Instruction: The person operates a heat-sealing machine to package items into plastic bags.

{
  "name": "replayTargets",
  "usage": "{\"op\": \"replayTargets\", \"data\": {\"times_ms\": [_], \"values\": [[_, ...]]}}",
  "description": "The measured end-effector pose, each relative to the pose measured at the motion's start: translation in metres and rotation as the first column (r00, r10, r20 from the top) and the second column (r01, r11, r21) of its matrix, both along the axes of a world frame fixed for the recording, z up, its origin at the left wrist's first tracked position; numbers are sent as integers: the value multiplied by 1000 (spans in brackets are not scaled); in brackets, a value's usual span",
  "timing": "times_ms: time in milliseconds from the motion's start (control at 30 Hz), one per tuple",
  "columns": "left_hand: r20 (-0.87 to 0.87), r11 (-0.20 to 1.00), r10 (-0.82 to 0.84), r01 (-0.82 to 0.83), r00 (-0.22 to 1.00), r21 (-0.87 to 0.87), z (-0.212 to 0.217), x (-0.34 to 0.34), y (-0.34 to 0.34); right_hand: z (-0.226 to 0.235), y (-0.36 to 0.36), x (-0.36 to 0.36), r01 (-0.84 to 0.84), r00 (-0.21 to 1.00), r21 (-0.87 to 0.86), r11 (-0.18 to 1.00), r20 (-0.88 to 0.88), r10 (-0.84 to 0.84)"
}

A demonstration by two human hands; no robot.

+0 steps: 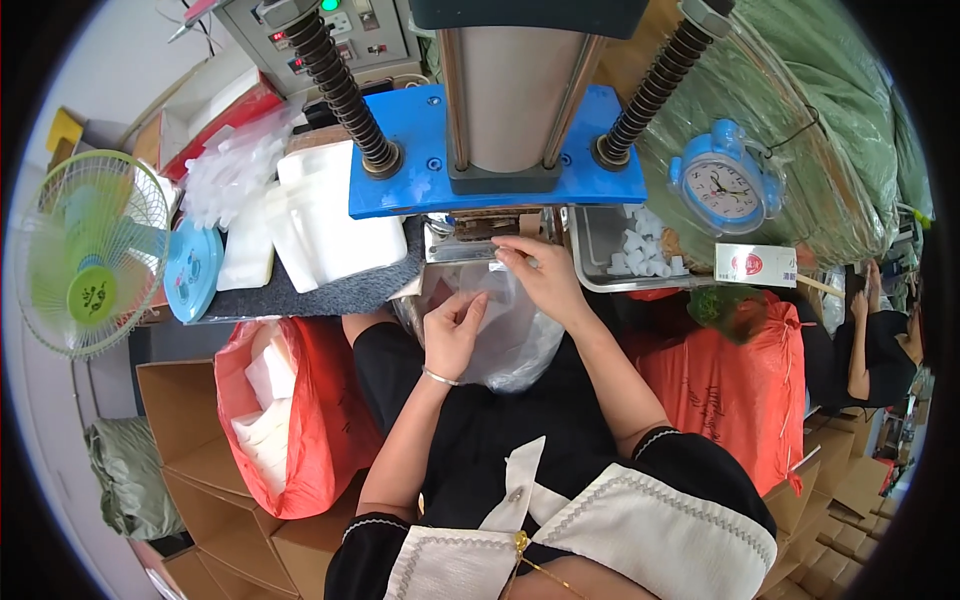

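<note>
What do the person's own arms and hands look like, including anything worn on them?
The left hand and right hand are ungloved. A thin, silvery bracelet circles the left wrist; none shows on the right. The forearms are bare, below short black sleeves edged with pale trim.

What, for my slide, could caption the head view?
Bare hands at a blue-plated machine, clear plastic bag below.

A dark grey bench top [372,286] carries stacked white sheets [340,225], translucent plastic pieces [230,172] beside them.
</note>
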State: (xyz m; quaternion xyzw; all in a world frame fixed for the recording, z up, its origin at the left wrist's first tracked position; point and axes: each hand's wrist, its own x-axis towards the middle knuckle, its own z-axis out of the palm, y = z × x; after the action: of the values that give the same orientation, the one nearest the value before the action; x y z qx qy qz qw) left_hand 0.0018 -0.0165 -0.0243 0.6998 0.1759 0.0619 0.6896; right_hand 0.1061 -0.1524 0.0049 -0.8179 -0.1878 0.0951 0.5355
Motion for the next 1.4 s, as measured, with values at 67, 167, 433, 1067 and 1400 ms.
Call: {"op": "replayTargets", "data": {"times_ms": [67, 167, 433, 1067, 1400], "values": [[-14, 998, -56, 57, 998, 12, -9, 3, 6, 3, 0, -2, 32, 991, 1, 999, 133, -32], [-21, 997, 13, -15, 1000, -80, -12, 24, 24, 27, -19, -1, 238, 873, -259, 936, 480, -89], [-150, 773, 9, 88, 989, 628, 3, 46, 43, 17, -87, 12, 288, 939, -766, 575, 344, -13], [85, 789, -37, -23, 996, 615, 83, -23, 33, 45, -26, -21, 21, 986, 268, 963, 152, -64], [-127, 989, -122, 111, 984, -93, 9, 6, 13, 2, 2, -5, 35, 999, 168, 985, 15, -38]]}}
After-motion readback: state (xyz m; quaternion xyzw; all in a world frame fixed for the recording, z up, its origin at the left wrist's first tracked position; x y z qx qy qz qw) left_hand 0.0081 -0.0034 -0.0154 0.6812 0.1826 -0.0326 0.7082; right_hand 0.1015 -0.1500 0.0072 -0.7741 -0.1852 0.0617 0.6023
